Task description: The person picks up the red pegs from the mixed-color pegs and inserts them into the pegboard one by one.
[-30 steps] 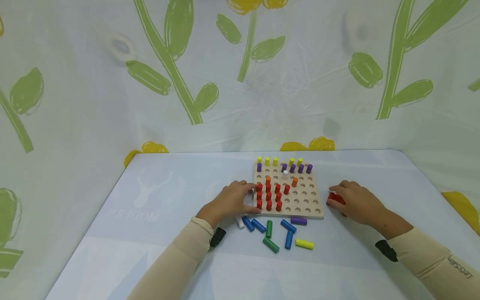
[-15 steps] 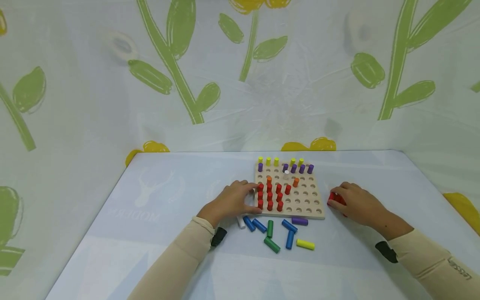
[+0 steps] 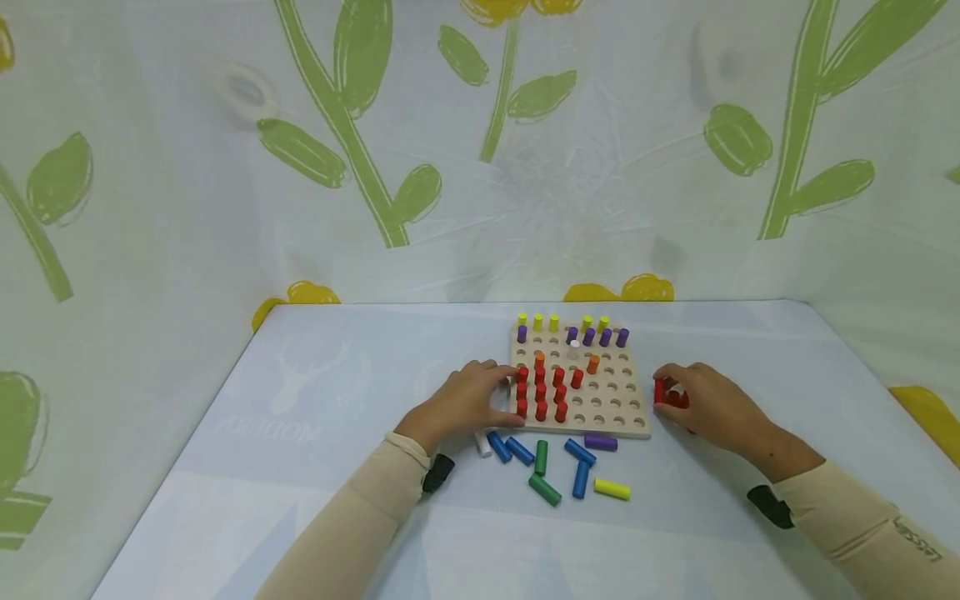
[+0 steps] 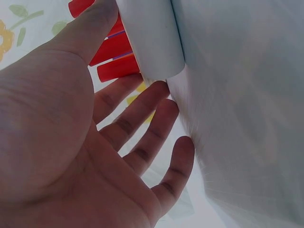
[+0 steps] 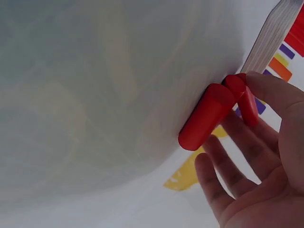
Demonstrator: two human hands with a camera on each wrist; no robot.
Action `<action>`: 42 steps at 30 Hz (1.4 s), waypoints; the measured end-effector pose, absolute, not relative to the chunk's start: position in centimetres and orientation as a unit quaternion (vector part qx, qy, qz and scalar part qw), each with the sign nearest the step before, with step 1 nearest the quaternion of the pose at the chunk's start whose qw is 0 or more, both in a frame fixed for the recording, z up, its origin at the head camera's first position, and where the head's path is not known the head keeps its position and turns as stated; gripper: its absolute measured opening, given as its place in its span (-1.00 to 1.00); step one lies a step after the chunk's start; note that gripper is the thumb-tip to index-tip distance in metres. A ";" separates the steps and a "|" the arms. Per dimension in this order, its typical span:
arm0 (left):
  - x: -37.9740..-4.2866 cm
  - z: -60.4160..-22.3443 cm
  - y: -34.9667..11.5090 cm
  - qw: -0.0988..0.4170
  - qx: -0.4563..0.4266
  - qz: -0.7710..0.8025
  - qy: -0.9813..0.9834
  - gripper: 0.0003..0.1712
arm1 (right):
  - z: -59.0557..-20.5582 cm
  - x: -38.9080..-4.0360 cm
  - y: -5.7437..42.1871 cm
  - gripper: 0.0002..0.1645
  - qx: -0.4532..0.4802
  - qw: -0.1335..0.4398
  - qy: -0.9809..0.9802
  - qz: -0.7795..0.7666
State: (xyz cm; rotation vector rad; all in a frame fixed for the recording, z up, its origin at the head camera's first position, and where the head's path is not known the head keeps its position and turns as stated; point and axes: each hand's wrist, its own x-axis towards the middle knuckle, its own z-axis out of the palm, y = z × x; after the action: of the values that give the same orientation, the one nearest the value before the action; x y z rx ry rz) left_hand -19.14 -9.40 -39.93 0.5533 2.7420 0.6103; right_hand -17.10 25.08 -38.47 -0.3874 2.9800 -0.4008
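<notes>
A wooden pegboard point(image 3: 585, 429) lies on the table, with red pegs point(image 3: 542, 392) standing in several rows at its left front. My left hand point(image 3: 465, 404) rests at the board's left edge, fingers spread, thumb by the front corner and index fingertip by a red peg. To the right of the board, my right hand point(image 3: 708, 404) pinches a red peg point(image 5: 248, 105) between thumb and forefinger, standing roughly upright in the head view. Other loose red pegs point(image 5: 206, 118) lie close under that hand, partly hidden by it in the head view.
In front of the board lie loose blue point(image 3: 581, 480), green point(image 3: 544, 490), purple point(image 3: 601, 443) and yellow pegs point(image 3: 612, 489). A white peg point(image 4: 154, 38) lies near my left thumb. Yellow pegs point(image 3: 554, 323) and purple pegs point(image 3: 622, 337) stand in the board's far rows.
My right hand's thumb and forefinger have shifted, and the red peg between them now shows more upright. The left hand stays at the board's edge.
</notes>
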 end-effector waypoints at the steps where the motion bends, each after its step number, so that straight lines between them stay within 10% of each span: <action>1: -19.1 -39.9 -9.4 0.139 0.192 0.212 0.948 -0.08 | -38.5 -17.1 25.1 -0.43 -0.127 0.053 0.981 -0.135; 42: -19.2 -39.9 -9.5 0.138 0.199 0.212 0.947 -0.08 | -37.2 -16.1 18.1 -0.62 -0.211 0.046 0.948 -0.234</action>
State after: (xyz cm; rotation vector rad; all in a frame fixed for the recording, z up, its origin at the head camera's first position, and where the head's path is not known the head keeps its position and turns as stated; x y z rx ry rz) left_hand -19.18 -9.51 -39.94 0.5743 2.7392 0.6145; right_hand -16.06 18.09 -37.15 -0.6451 2.8935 -0.7142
